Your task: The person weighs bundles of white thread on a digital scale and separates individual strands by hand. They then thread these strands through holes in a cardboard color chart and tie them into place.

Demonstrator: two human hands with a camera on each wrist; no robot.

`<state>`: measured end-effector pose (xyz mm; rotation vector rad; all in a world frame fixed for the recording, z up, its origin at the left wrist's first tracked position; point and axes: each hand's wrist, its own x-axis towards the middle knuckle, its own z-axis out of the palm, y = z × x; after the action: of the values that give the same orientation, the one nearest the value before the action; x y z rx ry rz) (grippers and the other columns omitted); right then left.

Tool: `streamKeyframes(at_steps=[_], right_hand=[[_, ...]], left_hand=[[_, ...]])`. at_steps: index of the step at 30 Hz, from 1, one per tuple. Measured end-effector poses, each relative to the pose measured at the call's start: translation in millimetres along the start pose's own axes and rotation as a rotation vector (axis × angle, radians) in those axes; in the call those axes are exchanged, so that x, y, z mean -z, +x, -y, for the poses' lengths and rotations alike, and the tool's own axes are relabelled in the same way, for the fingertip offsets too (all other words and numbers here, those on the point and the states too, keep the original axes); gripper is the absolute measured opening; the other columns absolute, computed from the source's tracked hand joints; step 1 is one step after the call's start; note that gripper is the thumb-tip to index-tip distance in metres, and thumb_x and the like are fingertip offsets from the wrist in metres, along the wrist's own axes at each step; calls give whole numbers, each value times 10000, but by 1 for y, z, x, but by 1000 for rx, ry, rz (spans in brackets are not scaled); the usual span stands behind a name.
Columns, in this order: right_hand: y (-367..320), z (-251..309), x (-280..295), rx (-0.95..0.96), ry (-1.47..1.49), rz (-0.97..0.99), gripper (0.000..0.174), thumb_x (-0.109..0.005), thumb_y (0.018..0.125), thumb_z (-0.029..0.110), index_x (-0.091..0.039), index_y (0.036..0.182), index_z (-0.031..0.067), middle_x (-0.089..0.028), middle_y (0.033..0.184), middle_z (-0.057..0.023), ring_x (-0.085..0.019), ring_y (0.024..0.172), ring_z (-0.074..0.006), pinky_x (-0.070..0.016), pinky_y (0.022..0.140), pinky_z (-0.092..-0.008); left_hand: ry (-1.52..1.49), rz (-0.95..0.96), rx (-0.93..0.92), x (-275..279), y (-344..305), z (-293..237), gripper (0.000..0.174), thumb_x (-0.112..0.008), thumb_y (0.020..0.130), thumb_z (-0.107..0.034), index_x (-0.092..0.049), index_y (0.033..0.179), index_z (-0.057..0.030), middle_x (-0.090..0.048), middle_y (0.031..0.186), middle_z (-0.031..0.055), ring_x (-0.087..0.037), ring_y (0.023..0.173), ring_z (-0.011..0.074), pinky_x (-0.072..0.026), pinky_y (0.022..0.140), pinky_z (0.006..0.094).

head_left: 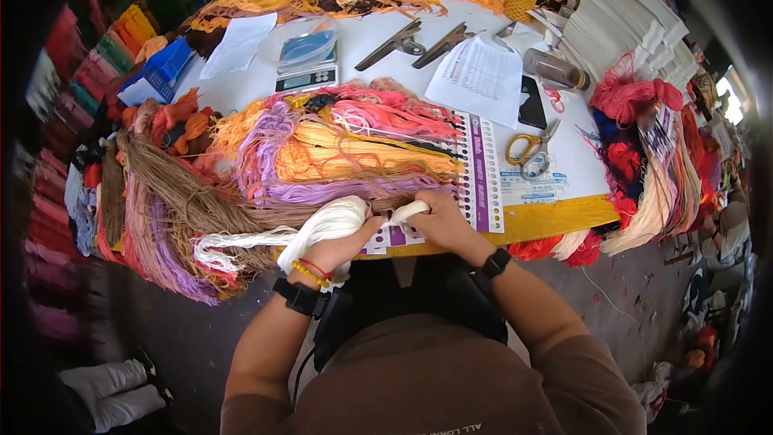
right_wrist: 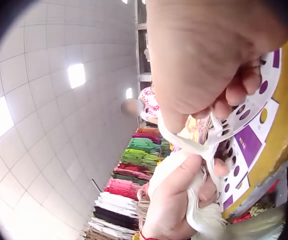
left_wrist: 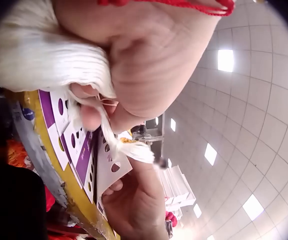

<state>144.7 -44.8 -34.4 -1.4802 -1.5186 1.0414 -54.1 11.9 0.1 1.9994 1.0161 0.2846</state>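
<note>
A thick skein of white thread [head_left: 328, 221] drapes over my left hand [head_left: 322, 256] at the table's front edge, its tail lying on brown thread to the left. My left fingers and thumb grip it where a strand comes out, plain in the left wrist view. My right hand [head_left: 443, 225] has curled fingers and holds a white loop [head_left: 412, 209] of this thread. In the right wrist view the white strand [right_wrist: 194, 145] runs between both hands, near their thumbs. Purple and white punched cards [left_wrist: 81, 142] lie just beneath the hands.
Bundles of yellow, lilac and pink thread [head_left: 354, 153] cover the table ahead. A long punched card [head_left: 481, 169], scissors [head_left: 531, 149], a phone [head_left: 532, 103] and printed sheets [head_left: 475, 76] lie to the right. Clipboard clips [head_left: 390, 44] and a scale [head_left: 307, 76] stand farther back.
</note>
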Motion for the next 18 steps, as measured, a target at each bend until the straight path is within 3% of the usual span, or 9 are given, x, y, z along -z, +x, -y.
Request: streamKeyframes(at_steps=[2, 4, 6, 10, 12, 14, 15, 16, 18], right_hand=[[-3, 3, -4, -23, -131, -114, 161, -600, 700, 186, -530, 718, 42, -548, 682, -113, -541, 619, -280, -418, 577, -358], [-7, 3, -10, 67, -271, -186, 139, -587, 703, 180, -519, 730, 63, -554, 694, -119, -556, 630, -303, -426, 577, -375], [-11, 8, -11, 138, -296, -156, 128, -581, 696, 169, -516, 761, 80, -564, 708, -113, -569, 668, -312, -435, 590, -392], [-14, 6, -14, 281, -445, -120, 172, -590, 678, 209, -528, 785, 90, -575, 708, -105, -579, 683, -300, -452, 594, -396], [-14, 3, -18, 332, -448, -114, 197, -594, 679, 253, -544, 787, 96, -588, 736, -107, -585, 703, -300, -458, 601, -397], [-19, 12, -19, 372, -433, -131, 179, -587, 706, 263, -531, 756, 101, -578, 770, -105, -587, 719, -288, -464, 609, -403], [-16, 7, -16, 224, -410, 9, 185, -570, 732, 293, -531, 772, 116, -578, 763, -95, -588, 716, -278, -459, 613, -408], [-13, 3, -17, 172, -369, 4, 186, -570, 746, 299, -537, 800, 125, -590, 774, -88, -591, 720, -274, -462, 612, -389], [-7, 8, -19, 213, -265, -17, 171, -539, 797, 270, -554, 871, 117, -607, 789, -89, -599, 712, -251, -471, 621, -352]], left_hand=[[111, -204, -158, -2, -2, 6, 241, -570, 820, -261, -539, 743, -35, -524, 655, 74, -499, 613, 207, -406, 588, 350], [173, -140, -78, 3, -7, 17, 248, -563, 836, -281, -556, 798, -36, -560, 722, 70, -525, 677, 178, -419, 623, 317], [-351, -112, 150, 5, -14, 53, 247, -574, 835, -288, -569, 876, -44, -566, 770, 42, -525, 687, 199, -430, 620, 326], [-758, -506, 356, 65, -58, 64, 148, -583, 853, -213, -570, 935, -91, -546, 798, -35, -499, 686, 72, -426, 576, 241], [-771, -546, 244, 86, -78, 92, 131, -593, 845, -211, -566, 930, -116, -539, 775, -39, -496, 655, 61, -418, 545, 225], [-1053, -518, 251, 101, -99, 26, 183, -563, 856, -301, -562, 928, -133, -551, 772, -24, -510, 633, 76, -413, 510, 234], [-1140, -642, 135, 103, -102, 54, 215, -544, 862, -322, -563, 953, -128, -556, 787, -24, -521, 650, 74, -421, 510, 238], [-1046, -705, 213, 116, -114, 96, 248, -538, 862, -329, -561, 998, -124, -549, 790, -35, -497, 630, 67, -406, 513, 224], [-994, -602, 186, 115, -118, 86, 229, -473, 892, -313, -573, 968, -122, -463, 669, -82, -370, 513, 12, -283, 446, 160]])
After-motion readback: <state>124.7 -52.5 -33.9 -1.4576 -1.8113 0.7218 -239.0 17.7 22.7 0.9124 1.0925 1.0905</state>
